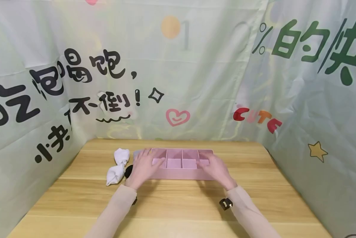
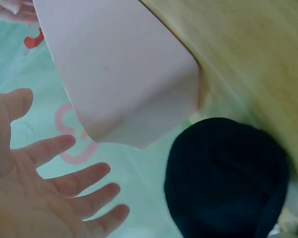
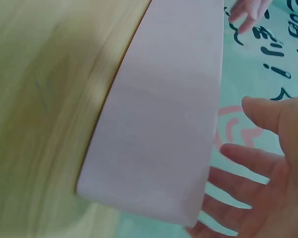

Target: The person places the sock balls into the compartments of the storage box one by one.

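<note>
A pink box (image 1: 178, 174) with several compartments stands on the table, its long side toward me. My left hand (image 1: 143, 167) is over the box's left end with its fingers spread; the left wrist view shows a gap between them and the box. At the right end, my right hand (image 1: 217, 168) reaches over with fingers extended; whether it touches the wall I cannot tell. Left of the box lie white knotted cloth bundles (image 1: 118, 167), perhaps rolled socks. A black cloth bundle (image 2: 228, 178) sits beside my left hand, and a grey one (image 1: 136, 154) is partly hidden behind that hand.
The wooden table (image 1: 178, 205) extends in front of and beside the box. A printed cloth curtain (image 1: 195, 82) hangs along the back and both sides. A black strap (image 1: 226, 204) shows at my right wrist.
</note>
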Motion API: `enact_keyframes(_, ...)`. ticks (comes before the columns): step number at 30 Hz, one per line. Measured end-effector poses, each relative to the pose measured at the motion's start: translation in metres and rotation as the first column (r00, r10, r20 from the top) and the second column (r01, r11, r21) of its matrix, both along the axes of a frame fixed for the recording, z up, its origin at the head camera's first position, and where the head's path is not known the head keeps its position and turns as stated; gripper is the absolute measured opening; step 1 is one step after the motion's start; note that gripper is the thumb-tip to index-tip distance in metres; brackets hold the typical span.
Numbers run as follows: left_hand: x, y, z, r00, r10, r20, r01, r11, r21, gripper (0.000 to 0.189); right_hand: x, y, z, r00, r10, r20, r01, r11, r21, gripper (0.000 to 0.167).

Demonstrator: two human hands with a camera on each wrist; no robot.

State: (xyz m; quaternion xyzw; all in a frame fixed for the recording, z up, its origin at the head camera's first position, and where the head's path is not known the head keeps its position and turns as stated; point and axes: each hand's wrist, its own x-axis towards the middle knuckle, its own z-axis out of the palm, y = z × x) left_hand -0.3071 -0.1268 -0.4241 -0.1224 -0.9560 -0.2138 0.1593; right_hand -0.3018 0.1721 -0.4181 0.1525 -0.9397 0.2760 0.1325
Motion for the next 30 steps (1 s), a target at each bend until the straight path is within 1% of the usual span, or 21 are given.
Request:
enact_keyframes(4,0.000,-0.012,0.000,1.000,-0.014,0.000,0.014,0.995,0.099,0.063,-0.003,0.007,-0.004,0.999,-0.018,0.027,0.022,0.987,-0.159,0.046)
enact_keyframes(6,0.000,-0.018,0.001,1.000,-0.019,0.015,0.017,0.988,0.154,0.060,-0.005,0.010,-0.005,0.999,-0.038,0.038,0.045,0.975,-0.218,0.043)
enact_keyframes(8,-0.002,-0.022,0.000,1.000,-0.022,0.006,0.021,0.980,0.196,0.054,-0.007,0.015,-0.007,0.996,-0.067,0.055,0.080,0.961,-0.266,0.042)
enact_keyframes(10,-0.004,-0.026,0.001,1.000,-0.017,-0.006,0.018,0.966,0.256,0.048,-0.007,0.020,-0.008,0.993,-0.084,0.084,0.106,0.946,-0.307,0.043)
enact_keyframes(12,-0.007,-0.029,0.000,1.000,-0.008,-0.027,0.016,0.953,0.303,0.044,-0.008,0.027,-0.010,0.988,-0.084,0.128,0.124,0.928,-0.351,0.048)
enact_keyframes(14,-0.008,-0.034,0.000,0.999,-0.008,-0.041,0.022,0.935,0.353,0.041,-0.008,0.033,-0.011,0.979,-0.061,0.192,0.133,0.911,-0.390,0.054)
enact_keyframes(17,-0.008,-0.044,-0.001,0.998,-0.016,-0.055,0.037,0.909,0.414,0.038,-0.008,0.040,-0.014,0.954,0.000,0.301,0.144,0.879,-0.456,0.063)
enact_keyframes(19,-0.008,-0.051,-0.002,0.998,-0.021,-0.060,0.045,0.898,0.437,0.038,-0.007,0.044,-0.016,0.935,0.052,0.351,0.135,0.862,-0.488,0.067)
enact_keyframes(20,-0.009,-0.054,-0.003,0.998,-0.021,-0.062,0.046,0.897,0.440,0.038,-0.008,0.046,-0.018,0.925,0.071,0.373,0.138,0.852,-0.505,0.068)
enact_keyframes(21,-0.009,-0.057,-0.004,0.998,-0.019,-0.067,0.046,0.896,0.442,0.039,-0.008,0.048,-0.019,0.918,0.090,0.387,0.135,0.846,-0.516,0.069)
enact_keyframes(25,-0.009,-0.069,-0.007,0.997,0.007,-0.083,0.032,0.890,0.455,0.036,-0.008,0.053,-0.022,0.903,0.161,0.399,0.093,0.832,-0.547,0.072)
enact_keyframes(27,-0.009,-0.074,-0.007,0.995,0.022,-0.093,0.026,0.874,0.486,0.033,-0.008,0.054,-0.022,0.899,0.188,0.396,0.072,0.827,-0.557,0.073)
enact_keyframes(30,-0.008,-0.084,-0.008,0.995,0.041,-0.094,0.016,0.839,0.543,0.029,-0.009,0.054,-0.023,0.894,0.206,0.399,0.064,0.821,-0.568,0.073)
